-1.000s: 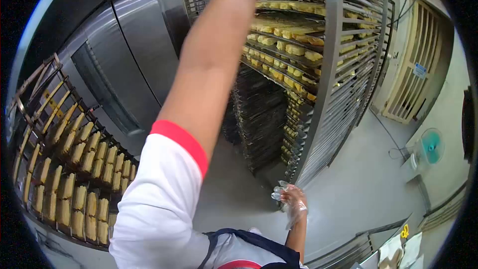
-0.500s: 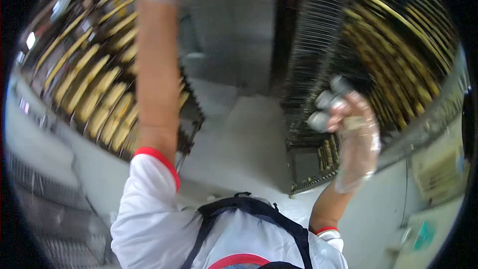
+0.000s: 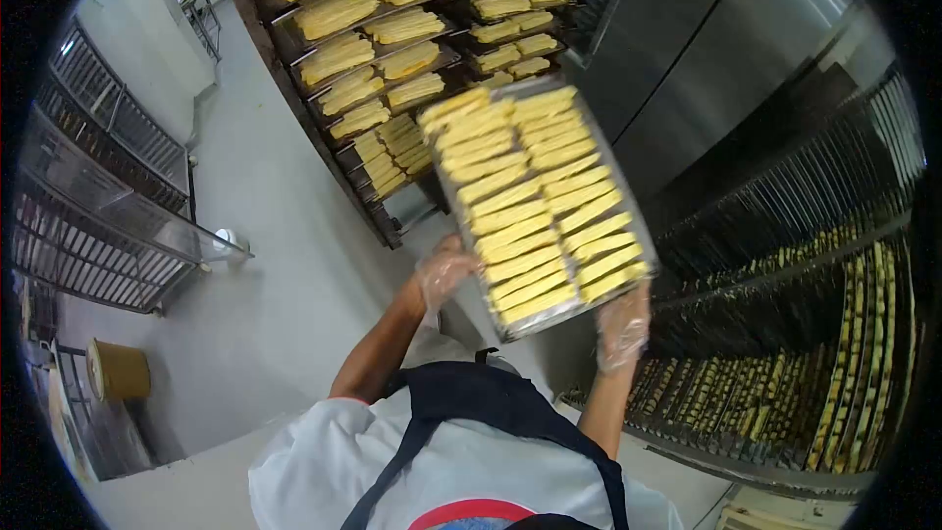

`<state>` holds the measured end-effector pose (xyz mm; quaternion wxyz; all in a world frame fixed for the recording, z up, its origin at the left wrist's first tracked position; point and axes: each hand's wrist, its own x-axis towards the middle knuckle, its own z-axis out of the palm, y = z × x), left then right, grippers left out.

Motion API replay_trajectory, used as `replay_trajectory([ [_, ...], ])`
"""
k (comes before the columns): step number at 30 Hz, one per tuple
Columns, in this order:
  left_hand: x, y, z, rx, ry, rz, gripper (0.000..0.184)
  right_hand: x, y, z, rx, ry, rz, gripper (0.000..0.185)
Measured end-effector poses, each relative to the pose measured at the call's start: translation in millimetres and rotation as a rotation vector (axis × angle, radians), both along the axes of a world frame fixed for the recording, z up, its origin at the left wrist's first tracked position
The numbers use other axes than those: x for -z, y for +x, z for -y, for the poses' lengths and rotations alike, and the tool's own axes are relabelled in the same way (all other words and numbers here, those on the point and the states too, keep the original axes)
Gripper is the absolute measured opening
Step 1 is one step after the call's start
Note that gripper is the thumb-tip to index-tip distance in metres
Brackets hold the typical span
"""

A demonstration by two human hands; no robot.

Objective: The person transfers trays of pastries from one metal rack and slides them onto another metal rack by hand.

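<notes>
A metal tray (image 3: 641,236) carries two rows of long yellow pastry strips (image 3: 525,221). It is tilted and held in front of my body. My left hand (image 3: 446,273), in a clear plastic glove, grips its left edge near the lower corner. At the lower right corner my right hand (image 3: 624,326), gloved too, grips the edge, its fingers partly hidden by the tray. Just beyond the tray's far end stands a rack (image 3: 285,79) with more trays of yellow strips on several levels.
Another rack (image 3: 765,412) full of trays stands at the right. Steel doors (image 3: 677,49) rise at the back right. On the left are metal racks (image 3: 98,196), a small white container (image 3: 228,240) and a tan bucket (image 3: 120,370) on the grey floor (image 3: 265,314).
The view has swung toward the left rack. Both hands, earlier apart with the left raised high, are now lower, holding a tray of strips between them.
</notes>
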<state>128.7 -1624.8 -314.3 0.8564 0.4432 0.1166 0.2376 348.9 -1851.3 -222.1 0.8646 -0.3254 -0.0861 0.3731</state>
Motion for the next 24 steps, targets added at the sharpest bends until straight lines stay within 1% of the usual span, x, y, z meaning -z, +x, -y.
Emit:
replay_trajectory([
  [1,34.8,-15.5,-13.5,-0.030,0.062,-0.044,0.042,-0.8,-17.4,-14.8,-0.050,-0.017,-0.078,0.051],
  [2,36.2,-28.4,-18.2,-0.026,0.055,-0.045,0.042,22.8,-21.5,-25.0,-0.082,-0.023,-0.131,0.051],
  [3,32.5,-39.3,-21.4,-0.072,-0.036,-0.064,0.039,45.6,-24.5,-34.7,-0.113,-0.029,-0.182,0.051],
  [4,34.1,-50.1,-27.4,-0.118,-0.126,-0.084,0.036,47.5,-36.4,-49.4,-0.139,-0.048,-0.240,0.051],
  [5,49.3,-59.4,-33.5,-0.116,-0.120,-0.083,0.036,50.4,-43.0,-60.0,-0.171,-0.055,-0.298,0.050],
  [6,78.4,-70.6,-46.4,-0.122,0.111,-0.196,0.032,78.3,-37.0,-67.3,-0.196,-0.086,-0.217,0.050],
  [7,86.7,-78.2,-58.1,-0.095,0.427,-0.168,0.026,88.7,-38.6,-78.2,-0.220,-0.111,-0.216,0.053],
  [9,102.2,-93.0,-81.6,-0.185,1.049,-0.076,0.014,85.8,-44.0,-98.0,-0.310,-0.115,-0.193,0.057],
  [10,82.1,-91.5,-75.6,-0.250,0.587,-0.222,0.011,89.8,-44.1,-111.3,-0.334,-0.169,-0.162,0.061],
  [11,67.7,-89.8,-74.6,-0.302,0.121,-0.357,0.012,93.5,-44.3,-124.0,-0.355,-0.182,-0.158,0.061],
  [12,78.4,-95.9,-88.2,-0.295,0.121,-0.355,0.012,102.7,-44.9,-137.9,-0.389,-0.182,0.168,0.059],
  [13,88.5,-105.7,-108.8,-0.290,0.285,-0.097,0.011,111.5,-43.9,-156.4,-0.407,-0.187,0.334,0.058],
  [14,100.9,-107.9,-115.6,-0.288,0.366,0.033,0.011,121.0,-42.8,-174.6,-0.411,-0.188,0.497,0.058],
  [15,101.4,-108.3,-121.1,-0.280,0.440,0.169,0.011,125.1,-38.4,-198.3,-0.457,-0.170,0.553,0.057],
  [16,77.5,-104.3,-121.9,-0.489,0.203,0.114,0.022,131.9,-36.7,-224.9,-0.474,-0.160,0.577,0.056],
  [17,86.7,-103.5,-125.3,-0.585,0.085,0.078,0.028,138.4,-35.2,-251.4,-0.490,-0.151,0.601,0.056],
  [18,97.0,-102.8,-128.8,-0.683,-0.032,0.049,0.034,147.9,-32.9,-277.5,-0.477,-0.203,0.203,0.054],
  [19,159.6,-105.3,-140.7,-0.636,0.258,-0.231,0.034,157.7,-30.8,-296.1,-0.454,-0.244,-0.196,0.052],
  [20,192.3,-107.0,-150.4,-0.573,0.551,-0.507,0.036,171.2,-26.4,-309.0,-0.448,-0.235,-0.200,0.052],
  [21,185.8,-98.4,-149.4,-0.566,0.562,-0.507,0.036,184.8,-21.6,-320.0,-0.540,-0.339,-0.057,0.047],
  [22,171.9,-80.4,-140.5,-0.442,-0.069,-0.098,0.035,190.5,-19.8,-319.4,-0.577,-0.390,0.011,0.045],
  [23,158.0,-67.9,-133.0,-0.275,-0.696,0.304,0.039,195.1,-18.4,-318.8,-0.613,-0.439,0.079,0.043],
  [24,140.6,-59.3,-135.7,-0.262,-0.697,0.290,0.039,200.9,-20.6,-303.5,-0.583,-0.689,0.273,0.038],
])
